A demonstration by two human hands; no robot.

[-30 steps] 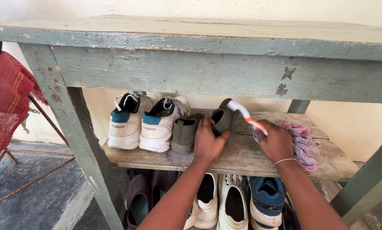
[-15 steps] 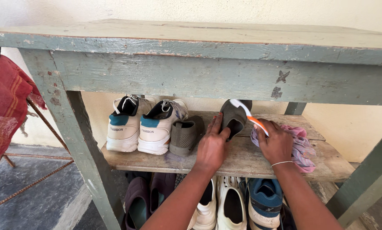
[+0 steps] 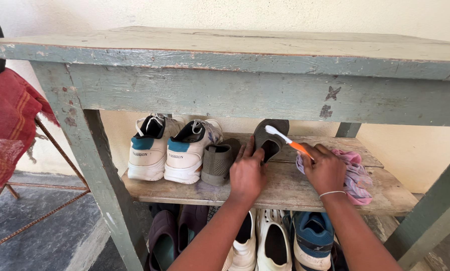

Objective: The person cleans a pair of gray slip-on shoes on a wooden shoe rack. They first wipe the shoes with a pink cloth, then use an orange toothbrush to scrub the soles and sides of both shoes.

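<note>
My left hand (image 3: 246,173) has tipped the grey shoe (image 3: 269,138) further upright at the shelf's (image 3: 285,193) back edge and clamps it; my right hand (image 3: 326,168) grips toothbrush (image 3: 288,140) and cloth (image 3: 356,173) just beside.

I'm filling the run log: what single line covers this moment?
left hand: tilting grey shoe | right hand: toothbrush and pink cloth | place: wooden shelf

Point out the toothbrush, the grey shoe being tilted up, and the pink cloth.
toothbrush (image 3: 291,141), head view, on its white-and-orange handle.
grey shoe (image 3: 270,134), head view, on its upturned body.
pink cloth (image 3: 357,175), head view, on its bunched folds.
</note>
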